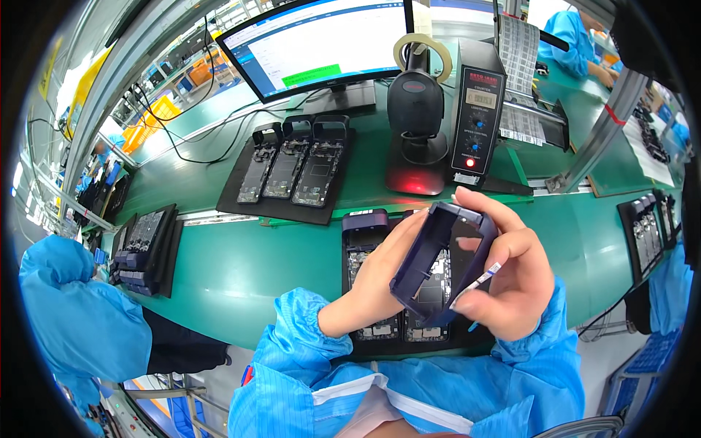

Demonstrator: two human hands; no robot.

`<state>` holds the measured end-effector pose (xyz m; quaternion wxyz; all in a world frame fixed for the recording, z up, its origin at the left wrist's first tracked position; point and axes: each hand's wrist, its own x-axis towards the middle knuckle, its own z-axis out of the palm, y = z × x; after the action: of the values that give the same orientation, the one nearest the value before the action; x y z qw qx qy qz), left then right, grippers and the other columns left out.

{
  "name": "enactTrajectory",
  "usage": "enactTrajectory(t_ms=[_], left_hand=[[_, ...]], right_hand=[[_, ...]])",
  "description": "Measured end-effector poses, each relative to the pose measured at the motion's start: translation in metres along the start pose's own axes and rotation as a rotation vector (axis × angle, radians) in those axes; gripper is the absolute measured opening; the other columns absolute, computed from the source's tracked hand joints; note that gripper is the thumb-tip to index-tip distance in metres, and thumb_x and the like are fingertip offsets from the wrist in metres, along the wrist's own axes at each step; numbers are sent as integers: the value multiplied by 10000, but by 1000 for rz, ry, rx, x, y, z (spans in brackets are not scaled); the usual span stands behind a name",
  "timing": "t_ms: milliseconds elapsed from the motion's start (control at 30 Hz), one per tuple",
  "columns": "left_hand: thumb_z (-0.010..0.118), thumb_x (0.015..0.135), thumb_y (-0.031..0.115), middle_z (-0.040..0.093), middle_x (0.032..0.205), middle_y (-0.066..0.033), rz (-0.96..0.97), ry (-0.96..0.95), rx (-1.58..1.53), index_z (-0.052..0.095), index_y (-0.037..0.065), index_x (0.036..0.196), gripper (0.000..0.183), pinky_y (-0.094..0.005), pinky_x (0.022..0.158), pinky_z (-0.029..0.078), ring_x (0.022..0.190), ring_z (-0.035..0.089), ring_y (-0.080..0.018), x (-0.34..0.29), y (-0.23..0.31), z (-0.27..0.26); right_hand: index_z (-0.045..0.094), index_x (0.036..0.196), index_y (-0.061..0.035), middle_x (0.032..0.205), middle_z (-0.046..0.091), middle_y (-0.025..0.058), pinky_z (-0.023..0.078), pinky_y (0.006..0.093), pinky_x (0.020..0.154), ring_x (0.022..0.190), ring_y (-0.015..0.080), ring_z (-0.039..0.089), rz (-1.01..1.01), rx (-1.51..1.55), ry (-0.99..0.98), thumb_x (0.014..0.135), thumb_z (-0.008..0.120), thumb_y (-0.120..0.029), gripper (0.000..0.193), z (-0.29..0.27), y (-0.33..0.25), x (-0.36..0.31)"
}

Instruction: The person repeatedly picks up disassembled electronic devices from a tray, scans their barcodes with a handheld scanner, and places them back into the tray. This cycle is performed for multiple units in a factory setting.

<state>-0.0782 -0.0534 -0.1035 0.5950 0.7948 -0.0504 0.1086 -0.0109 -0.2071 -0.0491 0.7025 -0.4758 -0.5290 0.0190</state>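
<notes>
A dark purple plastic housing (422,257), shaped like a hollow frame with an open window, is tilted up over the near mat. My left hand (369,285) is closed on its left side. Between the thumb and index finger of my right hand (524,281) is a small white printed label strip (488,274). Other fingers of that hand rest against the housing's right and upper edge. Beneath my hands, two handheld devices with bare circuit boards, one the left device (365,235), lie on a dark mat (467,339), partly hidden.
Three similar opened devices (315,171) lie on a black mat further back. A barcode scanner on a stand (416,109), a label dispenser (478,109) with a label roll, and a monitor (314,47) stand behind. Co-workers' blue sleeves (80,292) show left and right.
</notes>
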Motion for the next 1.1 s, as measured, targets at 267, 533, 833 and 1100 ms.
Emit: enactTrajectory(t_ms=[267,533,833,1100], left_hand=[[647,613,71,400,1178,-172,301,-161,211,356,-26,1217,678,-329,848,406,1063,456,-321,-4,5,-8],[622,733,45,450,1136,-117,-84,-149,-438,319,-11,1226,581,-307,862,405,1014,471,-175,-24,-7,-15],[631,702,125,285,1274,-191,-308,380,660,378,6,1207,578,-429,954,278,1164,313,-353,-111,-71,-27],[574,748,226,162,1358,-228,-423,256,667,318,-1,1268,622,-503,998,137,1232,157,-449,-125,-81,-16]], right_hand=[[350,1227,-47,1179,426,215,269,423,961,1114,341,419,-366,-874,-79,769,569,-369,601,0,-8,-4],[276,1243,100,1036,557,162,385,273,819,909,201,546,514,-221,-102,850,487,-123,499,-5,30,-58],[330,1237,73,859,580,65,396,168,632,703,53,500,833,-410,569,869,440,-74,411,-50,41,-148],[389,1176,98,991,568,119,414,223,762,869,118,536,952,-492,511,852,438,-30,352,-60,56,-160]])
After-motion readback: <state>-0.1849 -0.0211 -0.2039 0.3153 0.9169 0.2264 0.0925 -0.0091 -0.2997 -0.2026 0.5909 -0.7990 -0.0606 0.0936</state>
